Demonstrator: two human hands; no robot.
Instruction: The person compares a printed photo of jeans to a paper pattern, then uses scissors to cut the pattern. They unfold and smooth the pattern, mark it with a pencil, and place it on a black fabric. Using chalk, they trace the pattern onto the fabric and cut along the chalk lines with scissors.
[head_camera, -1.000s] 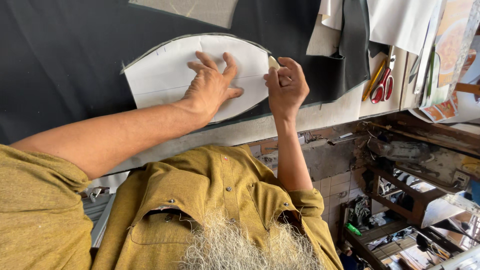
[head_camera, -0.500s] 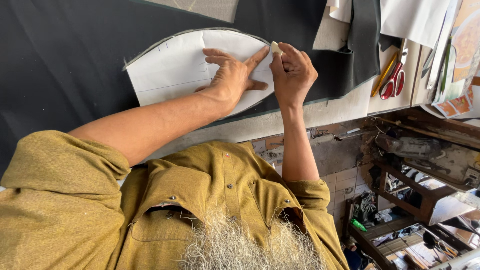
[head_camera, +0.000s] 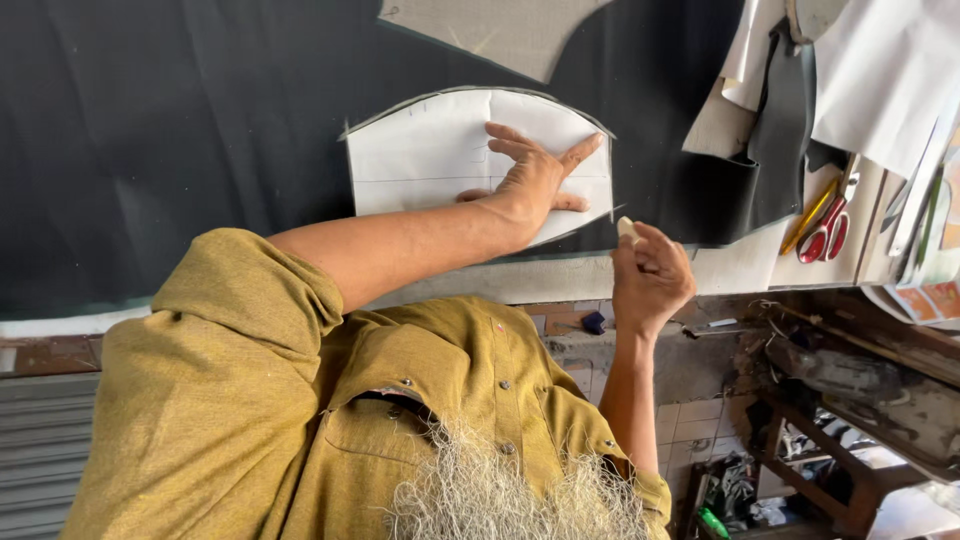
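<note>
The left hand (head_camera: 535, 180) lies flat, fingers (head_camera: 510, 135) spread open, pressing a white paper pattern piece (head_camera: 430, 150) with a curved top edge onto the black cloth (head_camera: 170, 130) that covers most of the tabletop (head_camera: 740, 270). The right hand (head_camera: 650, 275) is just beside the lower right corner of the pattern, its fingers closed around a small pale piece of tailor's chalk (head_camera: 627, 229) whose tip sits at the pattern's straight edge, on the black cloth. A grey cut piece of fabric (head_camera: 490, 30) lies on the cloth above the pattern, apart from it. To the right, well clear of both hands, red-handled scissors (head_camera: 828, 232) and a yellow pencil (head_camera: 806, 218) rest on the bare pale tabletop beside a strip of black fabric (head_camera: 785, 130) and sheets of white paper (head_camera: 880, 70). The person wears a mustard-yellow shirt (head_camera: 250, 400) with the sleeve pushed up the left arm
</note>
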